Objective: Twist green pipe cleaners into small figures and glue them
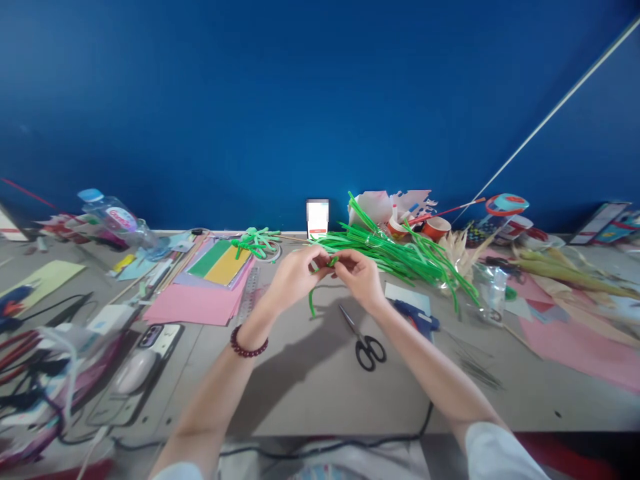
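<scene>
Both hands meet above the middle of the table, fingertips close together. My left hand (302, 275) pinches a green pipe cleaner (312, 303), whose loose end hangs down below the fingers. From the right, my right hand (359, 273) grips the same green piece with thumb and finger; a small green bent part shows between the two hands. Black-handled scissors (370, 351) lie on the table below the right hand, blades pointing up and left. Behind the right hand is a large bundle of green pipe cleaners (395, 253). A lit phone (318, 219) stands upright against the blue wall.
Pink paper (193, 305) and a ruler (249, 293) lie left of the hands. A blue glue gun (417, 319) is near my right forearm. Further left are a phone with a white mouse (135, 371), cables and a plastic bottle (115, 215). Red cups (436, 228) stand back right.
</scene>
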`<state>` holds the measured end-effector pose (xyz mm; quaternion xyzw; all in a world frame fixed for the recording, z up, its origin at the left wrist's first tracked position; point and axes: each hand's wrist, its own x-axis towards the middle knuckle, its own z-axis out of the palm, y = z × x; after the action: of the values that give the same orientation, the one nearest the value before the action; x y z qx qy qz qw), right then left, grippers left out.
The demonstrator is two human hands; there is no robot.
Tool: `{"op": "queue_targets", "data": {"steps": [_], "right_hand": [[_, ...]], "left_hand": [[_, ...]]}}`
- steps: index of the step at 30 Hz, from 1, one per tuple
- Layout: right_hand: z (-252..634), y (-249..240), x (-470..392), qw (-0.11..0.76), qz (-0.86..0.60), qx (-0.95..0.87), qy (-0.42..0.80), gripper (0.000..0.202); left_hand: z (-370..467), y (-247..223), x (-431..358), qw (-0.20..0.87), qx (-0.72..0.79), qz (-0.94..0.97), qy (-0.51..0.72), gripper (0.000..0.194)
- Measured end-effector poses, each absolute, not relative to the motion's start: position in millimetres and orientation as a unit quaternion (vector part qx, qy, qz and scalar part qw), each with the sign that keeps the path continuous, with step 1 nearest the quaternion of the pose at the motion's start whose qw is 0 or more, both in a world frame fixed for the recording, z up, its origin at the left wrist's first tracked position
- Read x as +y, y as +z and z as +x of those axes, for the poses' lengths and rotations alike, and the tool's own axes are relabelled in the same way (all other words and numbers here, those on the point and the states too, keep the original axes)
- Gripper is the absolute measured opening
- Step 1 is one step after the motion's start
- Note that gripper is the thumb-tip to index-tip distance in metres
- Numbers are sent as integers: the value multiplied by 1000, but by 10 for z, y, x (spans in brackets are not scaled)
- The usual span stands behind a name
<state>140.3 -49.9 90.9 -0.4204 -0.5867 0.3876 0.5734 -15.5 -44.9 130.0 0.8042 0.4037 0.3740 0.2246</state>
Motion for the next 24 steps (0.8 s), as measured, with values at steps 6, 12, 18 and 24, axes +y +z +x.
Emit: {"op": "queue_targets", "data": {"steps": [6,12,18,24], "right_hand": [[1415,970,-521,615,-428,-594,294,16],[1404,993,-536,632,-397,-587,314,26],[1387,963,-561,632,-413,-616,224,33],[1377,929,-582,620,-438,-631,164,28]], "left_hand": [[-78,1271,-455,266,384,770,435,15],[-34,1220,-433,236,386,735,504,11],[-33,1198,-471,140,384,769,491,12],[17,1098,-515,-9,413,781,468,10]]}}
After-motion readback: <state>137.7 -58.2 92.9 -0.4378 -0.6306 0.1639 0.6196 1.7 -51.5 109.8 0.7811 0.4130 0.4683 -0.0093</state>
